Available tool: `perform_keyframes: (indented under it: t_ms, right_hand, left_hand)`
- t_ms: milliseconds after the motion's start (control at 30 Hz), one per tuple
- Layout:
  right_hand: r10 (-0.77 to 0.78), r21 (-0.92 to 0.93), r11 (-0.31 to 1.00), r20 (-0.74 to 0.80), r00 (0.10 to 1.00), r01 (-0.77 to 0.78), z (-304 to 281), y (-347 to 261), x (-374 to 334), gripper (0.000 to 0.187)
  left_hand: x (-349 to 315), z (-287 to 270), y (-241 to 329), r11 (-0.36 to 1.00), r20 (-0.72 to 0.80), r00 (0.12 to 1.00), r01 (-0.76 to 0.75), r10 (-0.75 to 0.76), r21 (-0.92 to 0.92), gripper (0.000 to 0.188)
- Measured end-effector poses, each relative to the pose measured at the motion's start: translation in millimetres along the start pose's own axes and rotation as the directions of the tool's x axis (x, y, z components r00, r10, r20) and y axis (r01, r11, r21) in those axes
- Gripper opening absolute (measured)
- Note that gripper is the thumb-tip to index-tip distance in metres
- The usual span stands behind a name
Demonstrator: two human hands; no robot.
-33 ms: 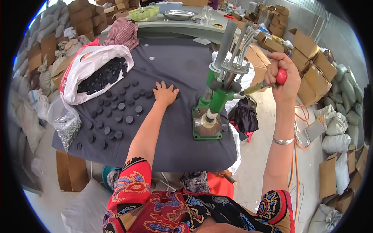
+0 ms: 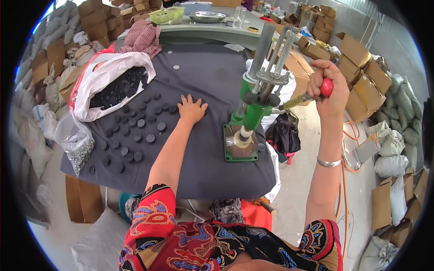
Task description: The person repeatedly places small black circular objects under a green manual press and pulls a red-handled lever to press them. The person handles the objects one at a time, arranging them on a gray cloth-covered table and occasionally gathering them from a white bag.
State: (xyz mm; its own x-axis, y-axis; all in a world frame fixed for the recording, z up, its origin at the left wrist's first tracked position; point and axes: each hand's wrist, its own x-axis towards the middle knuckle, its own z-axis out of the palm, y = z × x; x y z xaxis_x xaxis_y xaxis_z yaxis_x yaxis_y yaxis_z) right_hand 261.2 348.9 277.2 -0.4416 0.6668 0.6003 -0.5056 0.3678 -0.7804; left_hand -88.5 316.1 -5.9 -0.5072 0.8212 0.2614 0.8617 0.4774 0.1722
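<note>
My left hand point(image 2: 192, 110) lies palm down on the dark grey cloth point(image 2: 212, 174), fingers spread. Beside it, to the left, several round black caps point(image 2: 150, 138) are scattered over the cloth; whether anything is under the palm is hidden. At the right, my right hand point(image 2: 337, 92) is raised, its fingers curled round the red ball knob point(image 2: 326, 87) of a lever. This lever point(image 2: 296, 101) joins a green hand press point(image 2: 256, 116) with a tall spring. Under the ram, a pale round fitting point(image 2: 243, 140) sits on the press base; details there are too small to make out.
A white sack point(image 2: 83, 101) of black parts lies open at the left. Near it stands a clear bag point(image 2: 79, 149) of small metal pieces. Checked cloth point(image 2: 141, 38) is bunched at the far edge. An orange cable point(image 2: 346, 203) and cardboard boxes point(image 2: 368, 97) are on the right.
</note>
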Motion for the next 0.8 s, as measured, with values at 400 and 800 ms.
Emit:
perform_keyframes:
  t_ms: [400, 800]
  right_hand:
    - [0.012, -0.018, 1.000, 0.005, 1.000, -0.012, -9, 4, 2, 0.036]
    - [-0.014, -0.046, 0.999, -0.105, 0.994, 0.009, -4, 8, 1, 0.033]
  left_hand:
    - [-72, -18, -18, 0.952, -0.198, 0.956, -0.253, 0.219, -0.171, 0.045]
    - [-123, -56, 26, 0.868, -0.353, 0.898, -0.379, 0.261, -0.322, 0.036]
